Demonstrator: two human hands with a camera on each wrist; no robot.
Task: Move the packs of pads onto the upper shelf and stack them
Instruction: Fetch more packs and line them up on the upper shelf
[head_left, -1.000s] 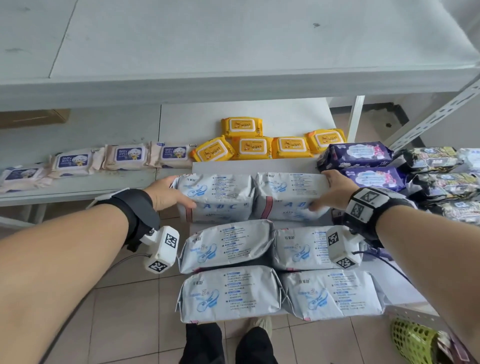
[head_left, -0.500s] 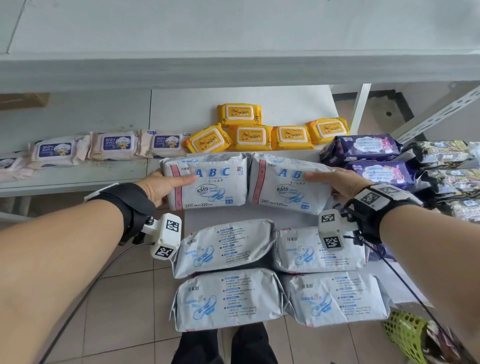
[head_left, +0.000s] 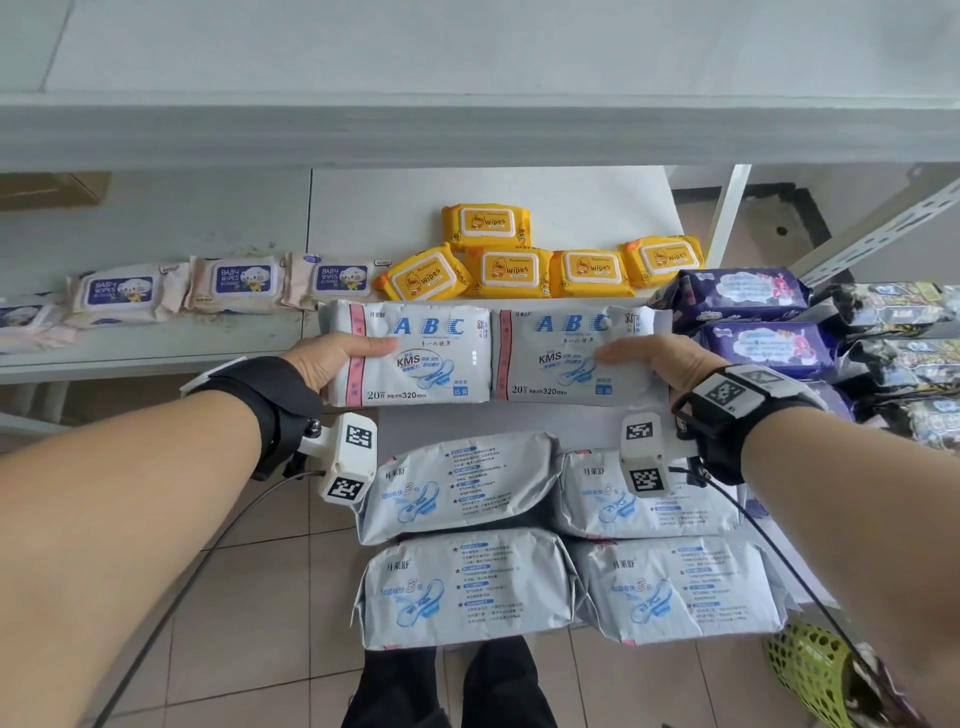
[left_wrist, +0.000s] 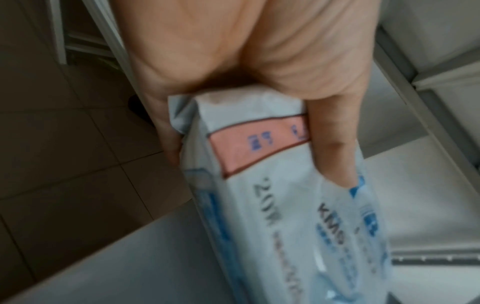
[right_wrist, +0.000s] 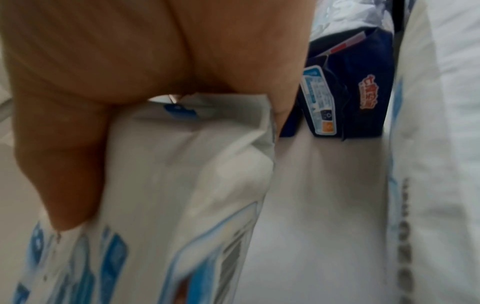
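Note:
Two white ABC pad packs hang side by side in the air below the upper shelf's front edge (head_left: 467, 135). My left hand (head_left: 332, 358) grips the left pack (head_left: 426, 358) at its left end, thumb on the printed face. My right hand (head_left: 654, 358) grips the right pack (head_left: 566, 358) at its right end. In the left wrist view the thumb (left_wrist: 335, 148) presses on the left pack (left_wrist: 272, 185). In the right wrist view the right pack (right_wrist: 182, 185) sits between thumb and fingers. Several grey-blue pad packs (head_left: 457, 483) lie on the low shelf beneath.
Yellow wipes packs (head_left: 509, 270) and pale baby-wipes packs (head_left: 234, 283) lie on the middle shelf behind. Dark purple packs (head_left: 743, 296) and dark patterned packs (head_left: 893, 312) are stacked at the right. A green mesh basket (head_left: 800, 670) sits on the tiled floor at lower right.
Both hands have lifted the two ABC packs off the low shelf and turned them so their printed faces point up at me. The packs now hang higher.

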